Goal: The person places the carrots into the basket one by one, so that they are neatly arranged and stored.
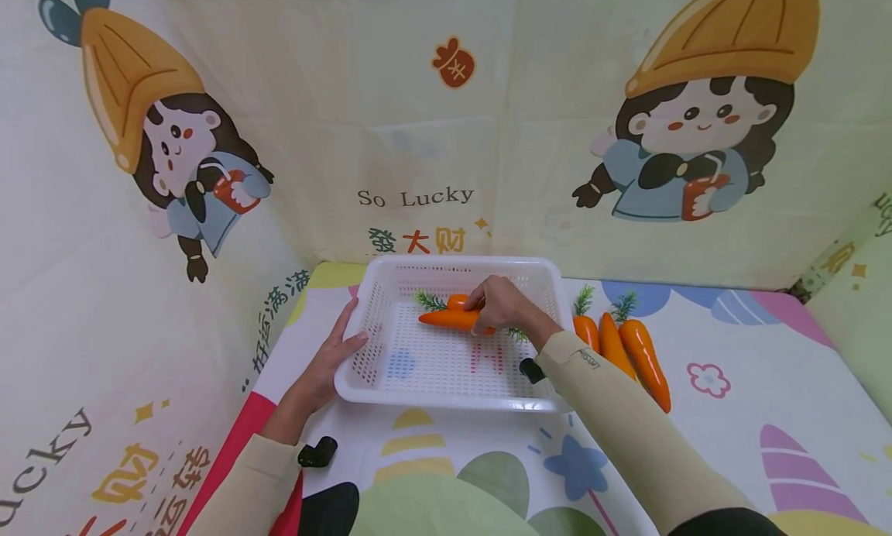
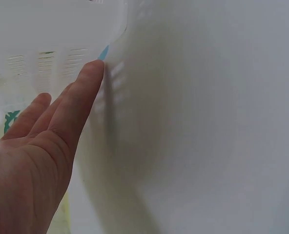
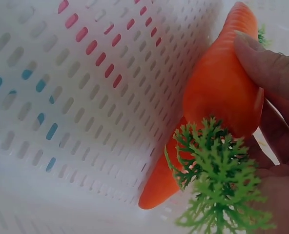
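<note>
Carrot in R grip, w/ greens jutting clear; 2nd carrot alongside.

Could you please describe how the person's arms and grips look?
The left sleeve and right sleeve are long and beige, the right one with a small dark marking. The left grip and right grip are ungloved; a black piece shows near each.

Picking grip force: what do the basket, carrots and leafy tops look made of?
Basket: likely rigid white plastic, slight sheen; moulded slots, rounded rim.
Carrots: artificial-looking, glossy; smooth, uniform orange and bright highlights suggest plastic, though coated foam is possible.
Leafy tops: likely moulded plastic; even green, blunt-tipped sprigs. Can't tell how soft.
</note>
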`<state>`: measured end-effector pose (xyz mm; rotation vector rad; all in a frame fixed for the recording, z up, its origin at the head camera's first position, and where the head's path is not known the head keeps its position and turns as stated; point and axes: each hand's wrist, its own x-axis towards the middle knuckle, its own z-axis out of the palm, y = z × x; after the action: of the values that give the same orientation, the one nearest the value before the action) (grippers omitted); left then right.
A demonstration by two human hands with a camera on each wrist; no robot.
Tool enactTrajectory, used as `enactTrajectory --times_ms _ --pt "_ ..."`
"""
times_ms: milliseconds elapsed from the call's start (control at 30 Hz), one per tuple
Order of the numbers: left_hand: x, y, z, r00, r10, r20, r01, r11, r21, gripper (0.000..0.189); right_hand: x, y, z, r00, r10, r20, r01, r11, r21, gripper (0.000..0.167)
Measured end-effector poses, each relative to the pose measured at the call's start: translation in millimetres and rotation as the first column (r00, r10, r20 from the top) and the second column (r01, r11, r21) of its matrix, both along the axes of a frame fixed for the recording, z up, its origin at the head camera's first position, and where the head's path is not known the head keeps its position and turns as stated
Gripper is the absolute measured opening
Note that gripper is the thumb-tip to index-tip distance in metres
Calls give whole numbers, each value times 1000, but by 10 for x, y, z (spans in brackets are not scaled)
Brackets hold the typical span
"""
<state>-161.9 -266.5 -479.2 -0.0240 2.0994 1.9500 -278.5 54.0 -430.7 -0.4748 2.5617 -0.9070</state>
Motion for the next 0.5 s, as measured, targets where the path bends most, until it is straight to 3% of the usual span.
enactTrajectory --times_ms 500 --pt "1 3 12 1000 9 4 -9 1000 1 76 4 -12 -28 1000 1 3 -1 1000 13 37"
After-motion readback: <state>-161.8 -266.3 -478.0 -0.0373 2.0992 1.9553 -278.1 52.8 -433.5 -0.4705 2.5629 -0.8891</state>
